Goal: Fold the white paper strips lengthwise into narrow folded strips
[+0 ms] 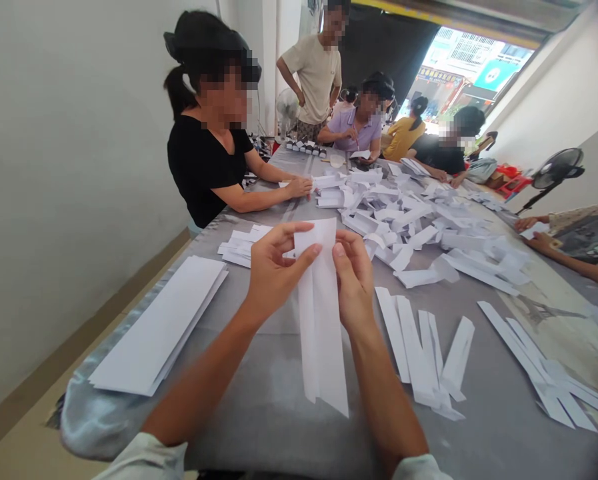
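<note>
Between my two hands is a long strip of white paper (321, 327), creased lengthwise and hanging toward me above the table. My left hand (279, 267) pinches its upper left part, thumb on the front face and fingers behind. On the strip's upper right edge, my right hand (353, 277) grips with the thumb in front and the fingers curled behind. To the left lies a neat stack of flat white paper sheets (161, 323). Several narrow folded paper strips (419, 347) rest on the table right of my right hand.
A large heap of folded white paper pieces (399, 207) spreads over the far middle of the grey-covered table (259, 413). More folded strips (543, 367) lie at the right. A person in black (206, 160) sits at the left edge; others sit around the table. A black fan (559, 167) stands at right.
</note>
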A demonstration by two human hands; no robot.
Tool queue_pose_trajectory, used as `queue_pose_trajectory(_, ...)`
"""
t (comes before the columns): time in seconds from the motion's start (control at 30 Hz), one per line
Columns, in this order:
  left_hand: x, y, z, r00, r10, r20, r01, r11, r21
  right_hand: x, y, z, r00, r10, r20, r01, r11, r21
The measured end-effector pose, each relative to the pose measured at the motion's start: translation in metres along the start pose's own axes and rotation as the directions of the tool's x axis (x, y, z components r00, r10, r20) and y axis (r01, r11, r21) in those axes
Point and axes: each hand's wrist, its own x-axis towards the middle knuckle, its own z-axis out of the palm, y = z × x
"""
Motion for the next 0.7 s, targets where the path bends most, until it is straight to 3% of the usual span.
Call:
queue_pose_trajectory(0.13,0.001,-0.005,0.0,1.0,0.001,-0.013,0.0,1.0,0.019,0.004,0.003,-0.001,0.988,0.108,0.11,-0.114,0.993,0.041)
queue_pose_trajectory(0.27,0.004,-0.007,-0.005,1.0,-0.001,0.025,0.0,0.998,0.06,0.007,0.003,-0.005,0.985,0.097,0.143,-0.097,0.995,-0.009)
queue_pose_trajectory(0.47,0.001,0.006,-0.013,0.961,-0.056,0.27,0.017,0.989,0.148,0.009,0.009,-0.008,0.989,0.148,-0.005,-0.147,0.988,0.055)
queue_pose_trajectory(0.7,-0.003,0.008,-0.006,0.955,0.04,0.294,-0.12,0.958,0.261,0.007,0.015,0.004,0.973,0.226,-0.04,-0.212,0.952,0.222)
